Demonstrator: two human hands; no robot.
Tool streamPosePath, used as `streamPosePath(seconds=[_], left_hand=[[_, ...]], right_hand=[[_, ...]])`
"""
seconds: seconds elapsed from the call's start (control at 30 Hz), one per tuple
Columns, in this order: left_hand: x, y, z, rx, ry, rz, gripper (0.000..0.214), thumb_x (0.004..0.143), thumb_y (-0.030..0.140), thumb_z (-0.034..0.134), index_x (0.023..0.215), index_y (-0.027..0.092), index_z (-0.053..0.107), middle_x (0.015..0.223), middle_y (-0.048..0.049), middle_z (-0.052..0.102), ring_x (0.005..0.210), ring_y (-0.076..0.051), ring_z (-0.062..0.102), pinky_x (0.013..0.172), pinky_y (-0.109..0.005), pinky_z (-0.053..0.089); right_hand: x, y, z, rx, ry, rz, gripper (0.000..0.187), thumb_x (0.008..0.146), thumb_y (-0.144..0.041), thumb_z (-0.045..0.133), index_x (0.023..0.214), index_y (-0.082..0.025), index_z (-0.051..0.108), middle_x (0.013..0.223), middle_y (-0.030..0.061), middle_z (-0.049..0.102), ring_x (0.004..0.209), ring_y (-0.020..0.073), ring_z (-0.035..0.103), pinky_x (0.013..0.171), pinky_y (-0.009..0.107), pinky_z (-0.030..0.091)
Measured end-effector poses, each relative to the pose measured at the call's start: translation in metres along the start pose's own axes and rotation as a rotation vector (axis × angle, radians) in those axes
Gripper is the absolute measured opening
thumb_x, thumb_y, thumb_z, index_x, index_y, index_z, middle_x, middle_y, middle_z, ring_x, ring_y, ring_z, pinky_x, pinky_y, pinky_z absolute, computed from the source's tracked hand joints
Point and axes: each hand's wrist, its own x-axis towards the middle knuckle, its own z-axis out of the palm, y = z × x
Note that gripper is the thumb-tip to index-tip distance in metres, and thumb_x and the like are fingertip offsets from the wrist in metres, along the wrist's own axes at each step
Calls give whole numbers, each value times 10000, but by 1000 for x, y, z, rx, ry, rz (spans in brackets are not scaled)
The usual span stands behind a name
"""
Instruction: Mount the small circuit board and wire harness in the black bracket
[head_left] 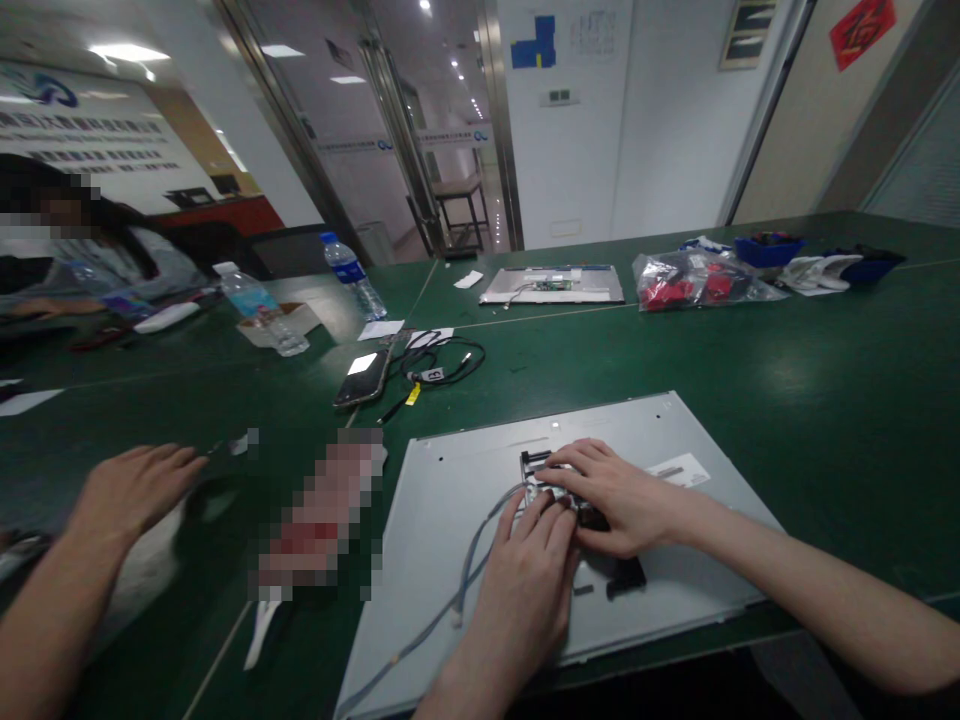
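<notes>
At the near edge of the dark green bench [825, 400] lies a large, flat, pale grey sheet-metal panel [457, 480], turned a little askew. It is matt and smooth, with a white label [679, 470] near its far right side and a black plastic bracket [626, 578] lying on it. A thin grey cable [471, 560] runs from the panel's near left corner up to a small circuit board [541, 478] at its middle, which is mostly hidden.

The left hand [525, 575] has its fingertips bent down onto this board; whether they pinch anything I cannot tell. The right hand [619, 495] lies spread flat over it, gripping nothing.

Another person's hand [135, 490] rests loose toward the bench's left edge. Further back are a black smartphone [364, 378] and a coiled black lead [442, 362]. Beyond these stand two clear plastic water bottles [262, 310]. Near the far edge lies a second grey panel [555, 285], and right of it a clear plastic bag of red and black parts [697, 280].
</notes>
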Motion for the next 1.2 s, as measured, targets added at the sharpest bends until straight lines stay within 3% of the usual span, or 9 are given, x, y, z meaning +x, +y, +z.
streamPosePath(seconds=[0.3,0.73,1.2], left_hand=[[1,0,2,-4,-5,-18,210,879,129,483,1061,203,559,1127,-66,637,1196,-250,519,1134,-515,276],[0,0,1,-3,3,-5,257,880,156,499,1129,202,548,1168,-80,629,1203,-262,515,1117,-536,293],[-1,1,-4,-61,-58,-35,272,869,213,547,1141,207,541,1221,-72,602,1253,-272,468,1155,-546,211]], right_hand=[[0,-2,2,-12,-16,6,665,760,-284,633,1379,-188,406,1311,128,483,1189,292,414,1043,501,314],[-2,2,3,-1,-34,29,688,766,-325,644,1393,-184,399,1309,138,470,1197,300,399,1031,504,328],[-3,4,4,4,-66,35,766,756,-386,670,1429,-192,361,1339,137,446,1217,307,382,1045,506,298]])
